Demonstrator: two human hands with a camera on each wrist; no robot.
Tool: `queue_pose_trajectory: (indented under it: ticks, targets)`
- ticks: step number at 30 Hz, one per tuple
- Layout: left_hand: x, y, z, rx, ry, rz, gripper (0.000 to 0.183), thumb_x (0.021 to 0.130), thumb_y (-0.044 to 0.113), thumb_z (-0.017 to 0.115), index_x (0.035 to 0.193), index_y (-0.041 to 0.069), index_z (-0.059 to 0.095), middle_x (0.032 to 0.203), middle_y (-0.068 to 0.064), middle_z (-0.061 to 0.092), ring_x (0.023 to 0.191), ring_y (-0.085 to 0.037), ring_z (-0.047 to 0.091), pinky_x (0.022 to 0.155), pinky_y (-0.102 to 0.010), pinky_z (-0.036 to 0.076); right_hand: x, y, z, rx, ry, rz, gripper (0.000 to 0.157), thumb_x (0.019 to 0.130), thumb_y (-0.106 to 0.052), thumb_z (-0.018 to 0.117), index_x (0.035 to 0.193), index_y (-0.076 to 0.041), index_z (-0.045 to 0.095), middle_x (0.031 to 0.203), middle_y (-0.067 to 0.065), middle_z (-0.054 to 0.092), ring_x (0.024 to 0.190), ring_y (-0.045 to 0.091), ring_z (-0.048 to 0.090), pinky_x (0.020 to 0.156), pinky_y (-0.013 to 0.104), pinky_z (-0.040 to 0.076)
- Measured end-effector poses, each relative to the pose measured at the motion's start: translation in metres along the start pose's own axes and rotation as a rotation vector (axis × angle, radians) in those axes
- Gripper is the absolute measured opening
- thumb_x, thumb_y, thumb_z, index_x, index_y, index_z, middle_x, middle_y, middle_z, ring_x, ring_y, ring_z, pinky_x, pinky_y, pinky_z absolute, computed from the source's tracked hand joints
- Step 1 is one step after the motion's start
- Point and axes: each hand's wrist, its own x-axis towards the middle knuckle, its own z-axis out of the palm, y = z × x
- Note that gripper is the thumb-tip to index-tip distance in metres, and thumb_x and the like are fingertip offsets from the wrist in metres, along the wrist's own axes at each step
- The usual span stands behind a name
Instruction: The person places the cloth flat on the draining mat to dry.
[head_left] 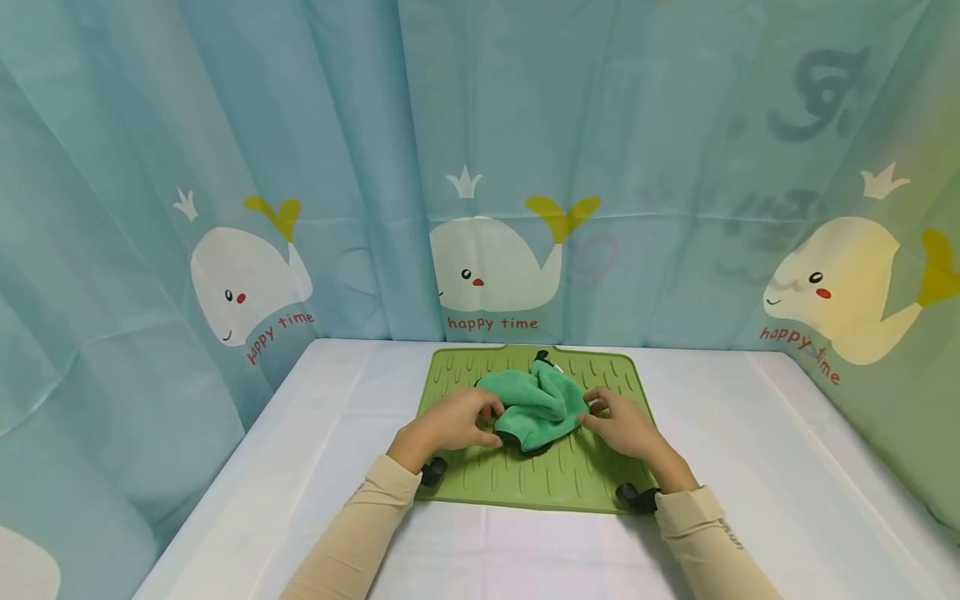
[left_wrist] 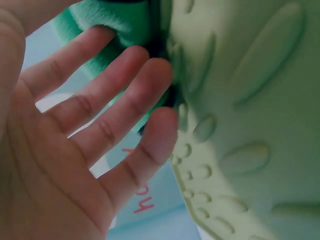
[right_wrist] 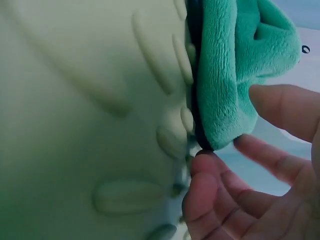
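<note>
A crumpled green plush cloth (head_left: 536, 402) with dark edging lies heaped on a ribbed green mat (head_left: 517, 486). My left hand (head_left: 455, 419) is at the cloth's left side. In the left wrist view its fingers (left_wrist: 122, 102) are spread and loosely bent beside the cloth, with nothing pinched. At the opposite side is my right hand (head_left: 622, 425). The right wrist view shows its fingertips (right_wrist: 205, 162) at the lower edge of the cloth (right_wrist: 222, 85), while the thumb stands apart from the other fingers. Whether the fingertips press the cloth cannot be told.
The mat lies on a white table (head_left: 360, 400). Black wrist devices (head_left: 637, 497) sit under both wrists. Behind the table hangs a pale blue curtain (head_left: 660, 275) printed with whales, and more curtain runs along both sides.
</note>
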Motion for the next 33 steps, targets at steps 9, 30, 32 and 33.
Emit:
queue_pose_trajectory:
  ticks: [9,30,32,33]
  targets:
    - [0.003,0.001,0.006,0.023,0.089,0.017,0.026,0.089,0.034,0.068,0.110,0.019,0.067,0.090,0.008,0.063,0.079,-0.007,0.057,0.071,-0.023,0.047,0.001,0.002,0.007,0.115,-0.014,-0.032,0.036,0.094,-0.025,0.063,0.126,-0.011,0.054,0.117,0.017,0.062,0.107,0.029,0.059,0.078,0.039,0.050]
    - [0.001,0.003,-0.002,0.087,0.341,-0.032,0.017,0.092,0.019,0.062,0.108,0.018,0.069,0.099,0.005,0.065,0.088,-0.013,0.062,0.075,-0.030,0.051,0.002,-0.002,-0.014,0.335,0.200,0.128,0.032,0.099,-0.021,0.053,0.122,-0.002,0.043,0.096,0.012,0.059,0.076,0.022,0.050,0.064,0.031,0.042]
    - [0.001,0.004,-0.001,0.089,0.356,-0.026,0.016,0.092,0.020,0.062,0.107,0.019,0.069,0.099,0.006,0.065,0.090,-0.014,0.063,0.076,-0.030,0.051,0.002,0.001,-0.018,0.346,0.214,0.141,0.035,0.099,-0.023,0.053,0.124,-0.001,0.042,0.096,0.010,0.059,0.076,0.020,0.050,0.064,0.031,0.042]
    - [0.001,0.004,-0.001,0.090,0.362,-0.023,0.015,0.092,0.020,0.062,0.106,0.019,0.069,0.099,0.006,0.065,0.090,-0.015,0.064,0.076,-0.031,0.051,0.002,0.002,-0.020,0.348,0.219,0.149,0.035,0.099,-0.023,0.053,0.124,-0.001,0.042,0.095,0.009,0.059,0.074,0.019,0.049,0.063,0.031,0.042]
